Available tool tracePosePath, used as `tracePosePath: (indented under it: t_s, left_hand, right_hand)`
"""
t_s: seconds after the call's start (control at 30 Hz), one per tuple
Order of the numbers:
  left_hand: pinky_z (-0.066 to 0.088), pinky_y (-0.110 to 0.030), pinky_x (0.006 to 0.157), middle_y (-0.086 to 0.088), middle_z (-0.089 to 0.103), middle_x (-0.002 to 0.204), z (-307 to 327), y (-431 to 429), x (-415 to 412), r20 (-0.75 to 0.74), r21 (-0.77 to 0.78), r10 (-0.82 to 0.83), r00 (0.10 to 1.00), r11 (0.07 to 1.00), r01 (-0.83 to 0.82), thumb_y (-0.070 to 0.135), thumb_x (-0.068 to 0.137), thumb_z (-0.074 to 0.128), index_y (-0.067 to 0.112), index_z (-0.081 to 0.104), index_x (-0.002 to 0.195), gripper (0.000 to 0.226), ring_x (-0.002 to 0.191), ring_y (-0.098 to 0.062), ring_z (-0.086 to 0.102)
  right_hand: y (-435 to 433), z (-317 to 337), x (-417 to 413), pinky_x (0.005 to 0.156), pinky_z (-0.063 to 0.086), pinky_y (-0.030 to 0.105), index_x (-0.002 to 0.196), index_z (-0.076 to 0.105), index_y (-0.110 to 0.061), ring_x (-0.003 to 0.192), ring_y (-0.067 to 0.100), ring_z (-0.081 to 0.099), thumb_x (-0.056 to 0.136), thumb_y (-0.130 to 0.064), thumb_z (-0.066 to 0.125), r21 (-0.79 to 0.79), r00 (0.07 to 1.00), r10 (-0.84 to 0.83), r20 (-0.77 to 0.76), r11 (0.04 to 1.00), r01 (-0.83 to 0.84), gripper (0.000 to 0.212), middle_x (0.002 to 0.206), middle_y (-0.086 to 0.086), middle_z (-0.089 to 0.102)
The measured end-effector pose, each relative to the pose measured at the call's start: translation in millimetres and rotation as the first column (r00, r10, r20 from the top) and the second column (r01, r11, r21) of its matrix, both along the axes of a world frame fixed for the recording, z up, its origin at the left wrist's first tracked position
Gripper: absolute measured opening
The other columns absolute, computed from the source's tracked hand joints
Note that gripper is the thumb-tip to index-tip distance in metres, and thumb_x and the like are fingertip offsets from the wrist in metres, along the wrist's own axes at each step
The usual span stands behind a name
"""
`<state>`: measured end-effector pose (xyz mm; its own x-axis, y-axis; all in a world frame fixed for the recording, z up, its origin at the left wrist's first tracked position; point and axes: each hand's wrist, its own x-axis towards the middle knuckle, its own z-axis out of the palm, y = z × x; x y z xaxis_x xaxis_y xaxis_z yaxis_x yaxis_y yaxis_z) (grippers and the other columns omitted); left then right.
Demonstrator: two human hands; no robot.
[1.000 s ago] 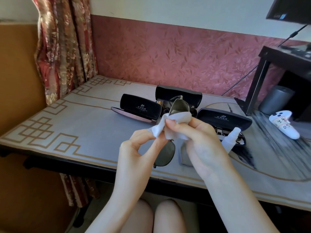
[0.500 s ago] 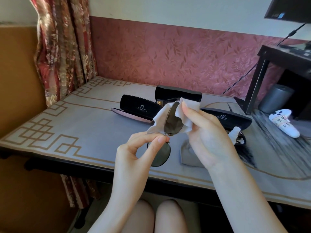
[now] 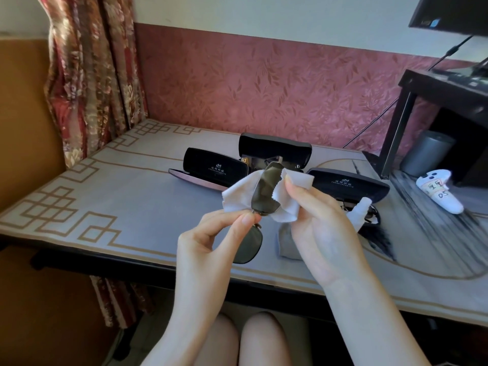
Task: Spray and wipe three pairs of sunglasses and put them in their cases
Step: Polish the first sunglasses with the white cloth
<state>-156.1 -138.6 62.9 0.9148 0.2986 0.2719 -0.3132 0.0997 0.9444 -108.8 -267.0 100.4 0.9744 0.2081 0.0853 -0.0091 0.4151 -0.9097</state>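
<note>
**Entry: one pair held over the table's near edge, cloth at the upper lens**

The sunglasses (image 3: 265, 191) are held in the air above the front part of the table (image 3: 132, 207), turned on end so that one dark lens stands above the other. They are pinched at the bridge between thumb and forefinger of the left hand (image 3: 211, 241); the remaining fingers are curled.

The white cloth (image 3: 237, 198) is wrapped behind and around the upper lens. It is gripped by the right hand (image 3: 324, 228), with the fingers closed on its folds and one fingertip laid on the cloth beside the lens edge.

Three dark cases are noted open on the table behind the hands: left case (image 3: 214, 167), back case (image 3: 274, 149), right case (image 3: 348, 184). A second pair (image 3: 266, 161) is seen in the back case. A white spray bottle (image 3: 357, 210) lies just in front of the right case, over a third frame that is only partly visible. A grey cloth (image 3: 286, 245) lies on the table, partly hidden by the right hand.
</note>
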Motion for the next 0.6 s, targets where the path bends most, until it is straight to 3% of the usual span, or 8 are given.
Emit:
tracePosePath:
  t_s: [0.1,0.3,0.47,0.6]
  left_hand:
    - [0.046,-0.012,0.081,0.007,0.076,0.086,0.7,-0.2,1.0,-0.006,-0.023,-0.008,1.0,1.0,0.008,0.034,0.072,0.067,0.029,0.079,0.081,0.015,0.097,-0.009,0.067]
    - [0.047,-0.015,0.083,0.002,0.077,0.088,-0.5,1.1,1.5,0.011,-0.026,-0.015,1.0,1.0,0.015,0.03,0.076,0.066,0.019,0.079,0.082,0.019,0.1,-0.013,0.067]
    - [0.046,-0.015,0.079,0.002,0.076,0.086,-2.0,2.1,1.6,0.002,-0.024,-0.006,1.0,1.0,0.006,0.034,0.075,0.065,0.02,0.079,0.081,0.021,0.092,-0.011,0.066]
    - [0.046,-0.018,0.081,0.004,0.076,0.086,-3.7,2.7,0.6,-0.008,0.0,-0.014,1.0,1.0,0.014,0.032,0.075,0.066,0.023,0.079,0.08,0.017,0.094,-0.011,0.067]
  right_hand:
    - [1.6,-4.2,-3.5,0.084,0.043,0.022,0.075,0.069,-0.011,0.078,0.006,0.063,0.077,-0.022,0.058,-0.033,1.0,-0.017,-0.003,0.999,0.017,0.016,0.073,-0.006,0.068]
    - [5.9,-13.4,-11.3,0.108,0.035,0.038,0.066,0.073,-0.018,0.086,0.007,0.06,0.08,-0.028,0.066,-0.167,0.999,-0.034,0.034,0.985,0.039,0.019,0.074,-0.006,0.067]
    - [7.0,-16.2,-15.9,0.075,0.04,0.013,0.062,0.064,-0.007,0.071,0.007,0.05,0.08,-0.03,0.068,-0.286,0.992,-0.045,0.114,0.955,0.076,0.029,0.066,-0.001,0.057]
    - [6.1,-13.1,-17.5,0.075,0.047,0.009,0.068,0.076,-0.015,0.068,0.003,0.061,0.067,-0.028,0.067,-0.282,0.992,-0.06,0.111,0.955,0.089,0.016,0.066,-0.004,0.07]
